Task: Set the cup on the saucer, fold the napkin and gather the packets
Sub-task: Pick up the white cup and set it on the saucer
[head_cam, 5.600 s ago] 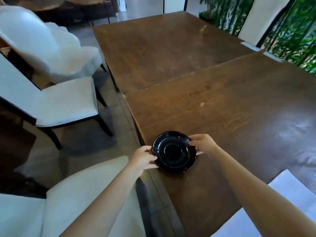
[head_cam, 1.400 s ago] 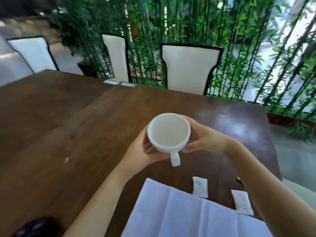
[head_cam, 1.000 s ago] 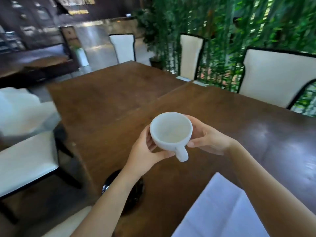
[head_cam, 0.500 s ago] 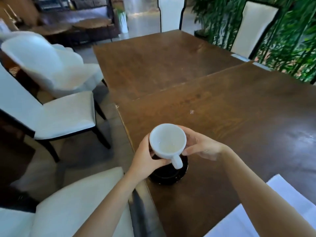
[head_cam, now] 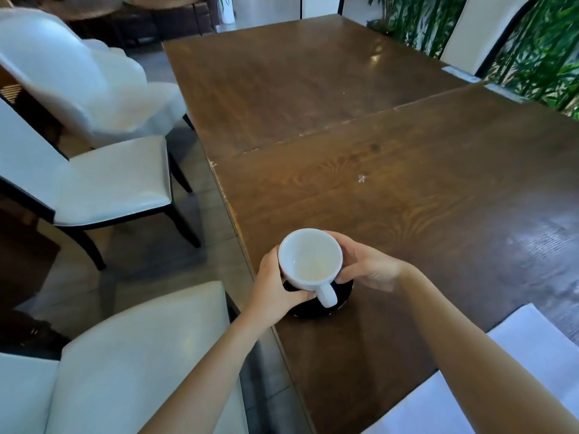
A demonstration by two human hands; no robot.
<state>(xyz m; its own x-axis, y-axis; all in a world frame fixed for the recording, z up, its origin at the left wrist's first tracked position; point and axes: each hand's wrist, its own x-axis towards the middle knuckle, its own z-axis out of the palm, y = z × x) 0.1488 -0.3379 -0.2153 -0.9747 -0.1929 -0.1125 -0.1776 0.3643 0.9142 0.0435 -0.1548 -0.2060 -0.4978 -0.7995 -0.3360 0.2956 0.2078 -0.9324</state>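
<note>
- Cup (head_cam: 310, 260): white, empty, upright, cradled from both sides over the black saucer (head_cam: 341, 300), handle turned toward the wearer; contact with the saucer hidden by the cup's own body, so landed or hovering cannot be told.
- Left hand (head_cam: 271, 288) wrapped round the cup's left wall, thumb near the handle root; right hand (head_cam: 366, 266) pressed on the right wall, fingers curled. Both grasping the cup, neither released.
- Saucer sitting close to the left edge of the table (head_cam: 407, 189), only its near and right rim showing beneath the cup.
- Napkin (head_cam: 532, 343) lying flat at lower right, unfolded, well apart from the saucer; packets out of view.
- To finish well, probably: keep the cup level, centre the foot over the saucer's well, lower straight down, avoid sliding sideways.
- Worth easing fingers off one side at a time, so no nudge toward the table edge.
- Risk judged: saucer near the edge, so an off-centre landing could tip or shift it.
- Farther off: bare wooden table, white chairs (head_cam: 112, 183) at left, green plants (head_cam: 539, 48) at right.
</note>
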